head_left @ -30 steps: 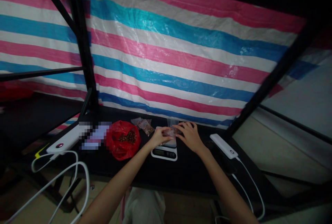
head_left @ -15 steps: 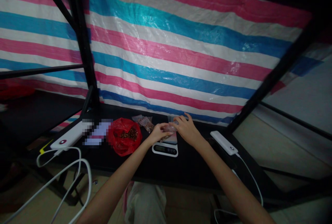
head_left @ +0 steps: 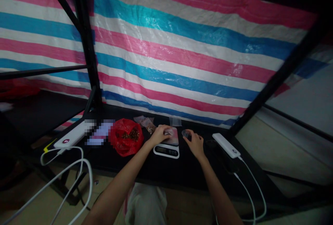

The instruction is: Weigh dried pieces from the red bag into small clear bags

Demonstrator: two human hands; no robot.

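My left hand [head_left: 159, 134] is over the left part of a small white digital scale [head_left: 166, 151], its fingers closed on a small clear plastic bag [head_left: 170, 132], partly hidden by the hand. To the right of the scale, my right hand [head_left: 195, 143] pinches a small clear plastic cup [head_left: 185, 133] just above the black table. Left of the scale, a red plastic bag [head_left: 114, 133] stands open with small brown pieces [head_left: 133, 135] inside. Behind my left hand lie small zip bags [head_left: 149, 126] with similar brown pieces.
A flat clear bag [head_left: 176, 121] lies at the back of the black table [head_left: 145, 166]. White power banks with cables stand at left [head_left: 74, 135] and right [head_left: 225, 145]. A dark phone-like slab [head_left: 225, 159] lies near the right one. Black frame posts and striped sheeting [head_left: 177, 61] close the back.
My hands have separated. The right one has moved right and toward me, off the scale, and now holds the clear cup. My left hand stays over the scale. The view shifted slightly.
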